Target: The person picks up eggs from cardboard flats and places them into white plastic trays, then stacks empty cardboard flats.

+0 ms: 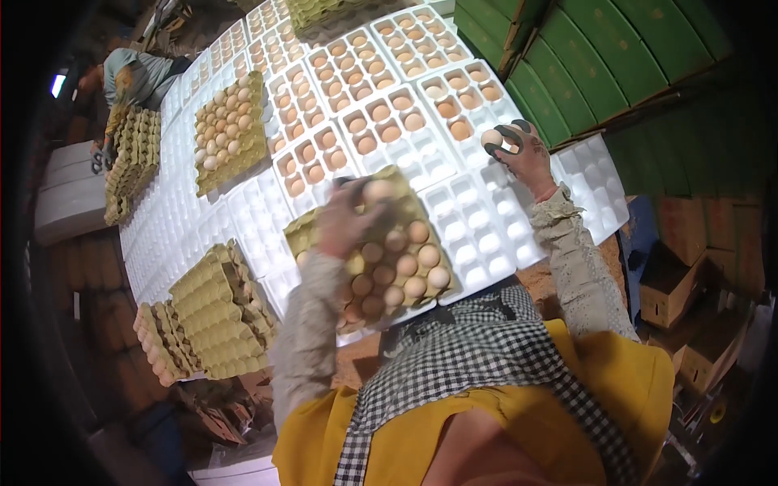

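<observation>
My right hand (530,159), its fingers dark-covered, is closed round a pale egg (492,139) over the white foam tray (478,150) at the right. A second pale shape shows between its fingers, perhaps another egg. Blurred by motion, my left hand (344,219) hovers above a yellowish pulp egg tray (301,235) close to my apron. Its fingers curl round a light egg (378,192) at the tray's far side. Brown eggs (406,265) fill much of that tray's near and right part; my left hand and sleeve hide some of its cups.
White foam trays (462,231) cover the table, many of the far ones holding eggs. Another filled pulp tray (229,121) lies left of centre. Pulp tray stacks (217,304) stand at the left edge, where a co-worker (134,77) bends. Green crates (600,65) rise at the right.
</observation>
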Motion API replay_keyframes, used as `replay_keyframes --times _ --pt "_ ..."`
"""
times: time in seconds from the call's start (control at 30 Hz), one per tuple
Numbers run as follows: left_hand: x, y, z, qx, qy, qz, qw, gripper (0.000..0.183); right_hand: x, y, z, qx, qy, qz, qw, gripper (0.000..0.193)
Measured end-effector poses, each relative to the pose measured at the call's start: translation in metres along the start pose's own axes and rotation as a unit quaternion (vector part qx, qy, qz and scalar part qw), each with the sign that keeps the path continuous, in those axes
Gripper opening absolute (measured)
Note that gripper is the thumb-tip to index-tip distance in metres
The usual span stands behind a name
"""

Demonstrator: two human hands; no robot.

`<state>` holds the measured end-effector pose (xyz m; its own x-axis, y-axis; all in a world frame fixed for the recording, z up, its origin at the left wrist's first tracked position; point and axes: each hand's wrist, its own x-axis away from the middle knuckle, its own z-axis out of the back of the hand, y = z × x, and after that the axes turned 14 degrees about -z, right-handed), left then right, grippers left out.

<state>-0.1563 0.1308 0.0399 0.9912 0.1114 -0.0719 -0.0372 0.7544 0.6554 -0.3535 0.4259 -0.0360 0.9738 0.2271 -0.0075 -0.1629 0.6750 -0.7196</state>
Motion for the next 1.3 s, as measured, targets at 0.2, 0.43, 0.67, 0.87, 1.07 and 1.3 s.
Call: replay_keyframes --times 0.2,0.43,0.67,0.87,1.07,1.3 --pt "-0.089 0.073 -0.141 -0.084 -0.003 0.016 0.996 0.05 -0.037 0.016 -0.01 0.112 0.043 0.059 0.991 0.058" --pt "-0.109 0.066 -0.157 -0.043 0.077 0.064 0.994 0.044 -0.068 0.034 -0.027 0.176 0.009 0.083 0.981 0.057" --pt "-0.146 0.087 -0.206 -0.13 -0.024 -0.073 0.989 0.051 -0.058 0.042 -0.001 0.053 0.021 0.16 0.986 0.054" --pt "-0.146 0.071 -0.193 -0.154 0.135 -0.123 0.971 0.049 -0.061 0.033 0.01 0.112 0.06 0.208 0.97 0.055" --pt "-0.123 0.002 -0.143 -0.269 0.006 -0.002 0.963 0.044 -0.038 0.034 -0.026 0.182 0.036 0.21 0.96 0.051" --pt "-0.012 -0.001 -0.017 -0.089 0.107 -0.001 0.99 0.043 0.035 -0.076 -0.035 -0.052 -0.054 0.226 0.971 0.046"
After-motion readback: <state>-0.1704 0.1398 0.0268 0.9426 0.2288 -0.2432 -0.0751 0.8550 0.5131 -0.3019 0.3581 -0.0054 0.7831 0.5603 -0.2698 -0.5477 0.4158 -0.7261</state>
